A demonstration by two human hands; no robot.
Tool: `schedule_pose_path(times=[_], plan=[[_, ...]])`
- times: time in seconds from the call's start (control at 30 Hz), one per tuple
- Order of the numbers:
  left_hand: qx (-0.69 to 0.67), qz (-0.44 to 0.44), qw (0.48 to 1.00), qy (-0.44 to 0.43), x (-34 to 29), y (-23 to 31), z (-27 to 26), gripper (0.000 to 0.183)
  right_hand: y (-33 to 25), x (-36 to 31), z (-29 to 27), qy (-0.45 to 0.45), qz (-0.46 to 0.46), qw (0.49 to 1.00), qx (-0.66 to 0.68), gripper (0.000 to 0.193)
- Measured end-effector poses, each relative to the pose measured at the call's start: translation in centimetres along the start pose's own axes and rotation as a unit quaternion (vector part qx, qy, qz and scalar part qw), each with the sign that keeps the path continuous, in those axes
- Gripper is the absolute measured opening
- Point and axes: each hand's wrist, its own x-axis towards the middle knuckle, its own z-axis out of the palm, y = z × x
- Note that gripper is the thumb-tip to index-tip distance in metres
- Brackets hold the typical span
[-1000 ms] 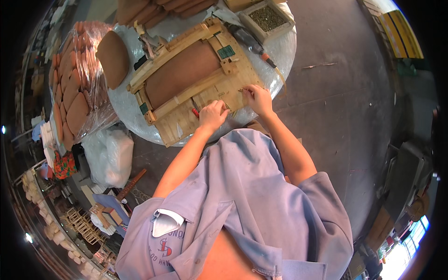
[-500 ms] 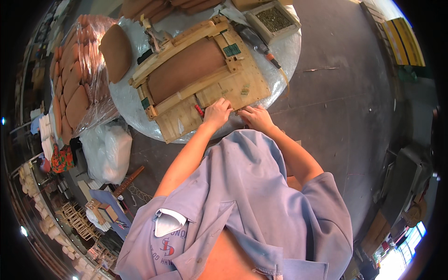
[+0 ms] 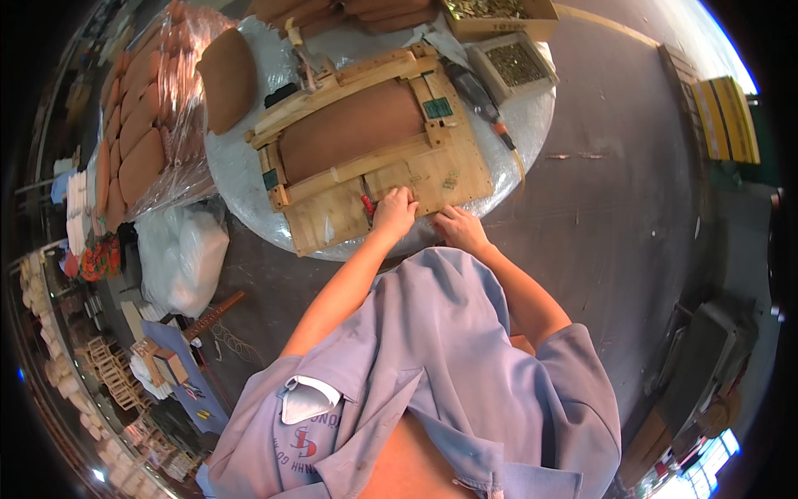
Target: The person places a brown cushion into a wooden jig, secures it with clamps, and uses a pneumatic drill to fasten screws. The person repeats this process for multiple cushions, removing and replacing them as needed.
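Observation:
A plywood board (image 3: pixel 478 170) lies on a round table wrapped in clear film. On it sits a wooden frame jig (image 3: pixel 366 165) around a brown upholstered pad (image 3: pixel 353 129). My left hand (image 3: pixel 396 213) rests on the board's near part with its fingers curled, just right of a red-handled toggle clamp (image 3: pixel 367 205). At the board's near edge is my right hand (image 3: pixel 462 229), fingers bent and pressed together. Anything in either hand is too small or too hidden to make out.
Beyond the board's right side lie a dark power tool (image 3: pixel 472 90) with an orange-tipped cord and a tray of small metal fasteners (image 3: pixel 515 62). A loose brown pad (image 3: pixel 227 81) leans at the table's left, beside film-wrapped pads (image 3: pixel 141 162). A hammer-like tool (image 3: pixel 303 58) stands behind the jig.
The view has shifted, so the table and board appear slightly more to the right. Both hands stay near the board's front edge, and my right-hand fingers have drawn closer together.

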Motion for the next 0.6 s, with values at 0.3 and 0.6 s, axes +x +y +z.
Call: schedule_pose_path(times=[0.3,0.6], plan=[[-0.146,-0.022,0.983,0.106,1.0,0.7,-2.8,0.015,-2.0,6.8,-4.4,0.186,0.214,0.930,0.234,0.010],[-0.292,-0.117,0.873,0.371,3.3,-8.0,-12.5,0.026,1.2,24.2,-4.6,0.250,0.199,0.946,0.049,0.013]])
